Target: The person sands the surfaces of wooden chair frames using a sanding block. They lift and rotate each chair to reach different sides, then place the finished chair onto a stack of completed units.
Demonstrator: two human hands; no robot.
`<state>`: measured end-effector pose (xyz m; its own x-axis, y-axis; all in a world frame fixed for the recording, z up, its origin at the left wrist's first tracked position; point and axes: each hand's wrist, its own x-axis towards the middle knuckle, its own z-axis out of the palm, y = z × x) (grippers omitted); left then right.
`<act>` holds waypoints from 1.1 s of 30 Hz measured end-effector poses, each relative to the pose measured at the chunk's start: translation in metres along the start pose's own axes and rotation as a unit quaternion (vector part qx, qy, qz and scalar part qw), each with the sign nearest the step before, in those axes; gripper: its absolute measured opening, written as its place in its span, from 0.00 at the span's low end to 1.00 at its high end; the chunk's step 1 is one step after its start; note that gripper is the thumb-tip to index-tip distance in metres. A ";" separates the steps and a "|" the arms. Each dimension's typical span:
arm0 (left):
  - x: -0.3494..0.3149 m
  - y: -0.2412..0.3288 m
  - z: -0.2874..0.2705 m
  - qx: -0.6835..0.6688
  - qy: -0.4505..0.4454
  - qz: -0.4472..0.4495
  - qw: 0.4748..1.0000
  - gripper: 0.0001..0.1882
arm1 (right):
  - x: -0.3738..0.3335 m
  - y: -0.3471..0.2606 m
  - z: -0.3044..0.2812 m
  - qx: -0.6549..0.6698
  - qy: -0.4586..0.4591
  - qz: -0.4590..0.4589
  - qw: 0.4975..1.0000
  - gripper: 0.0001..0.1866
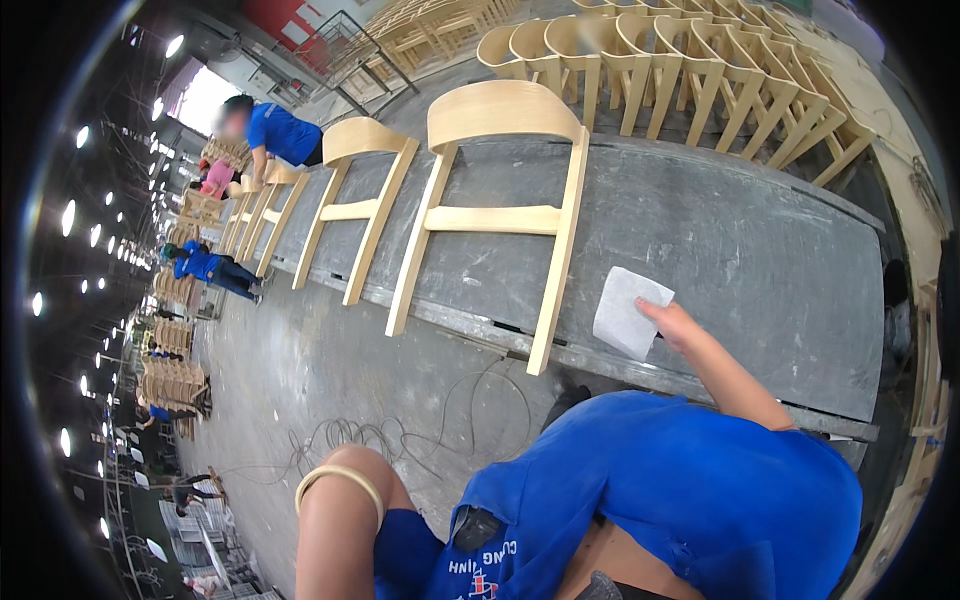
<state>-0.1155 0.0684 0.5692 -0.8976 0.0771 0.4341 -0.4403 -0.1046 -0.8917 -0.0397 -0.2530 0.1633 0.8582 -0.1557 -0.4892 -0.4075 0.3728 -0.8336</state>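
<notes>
My right hand is closed on a pale, squarish sheet that looks like sandpaper, pinching its right side above the grey worktable. Left of the sheet lies the nearest light-wood chair frame, with a curved top rail, a crossbar and two legs. Its leg ends reach over the table's near edge. My left arm is bent at the lower left with a beige band round it; the left hand is out of view.
A second chair frame and several more continue leftward along the table. Rows of curved-back wooden chair frames stand behind it. A co-worker in blue leans over the far frames; another person stands on the floor. A loose cable coils on the floor.
</notes>
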 end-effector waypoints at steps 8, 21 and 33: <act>-0.217 -0.029 -0.073 0.114 -0.073 -0.532 0.836 0.17 | 0.008 0.002 -0.034 0.092 0.135 -0.062 0.985 0.25; -0.538 0.043 -0.155 0.063 -0.018 -0.957 0.283 0.12 | 0.060 -0.041 0.051 0.034 0.238 -0.015 0.970 0.27; -0.740 0.111 -0.020 -0.271 0.097 -0.958 -0.002 0.23 | 0.010 -0.013 0.066 0.071 0.362 -0.031 0.929 0.26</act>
<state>0.5000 0.0191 0.1463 0.7750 -0.5759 -0.2601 0.4871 0.2822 0.8265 -0.0055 -0.1987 0.1862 0.4223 -0.7367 -0.5281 -0.2737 0.4518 -0.8491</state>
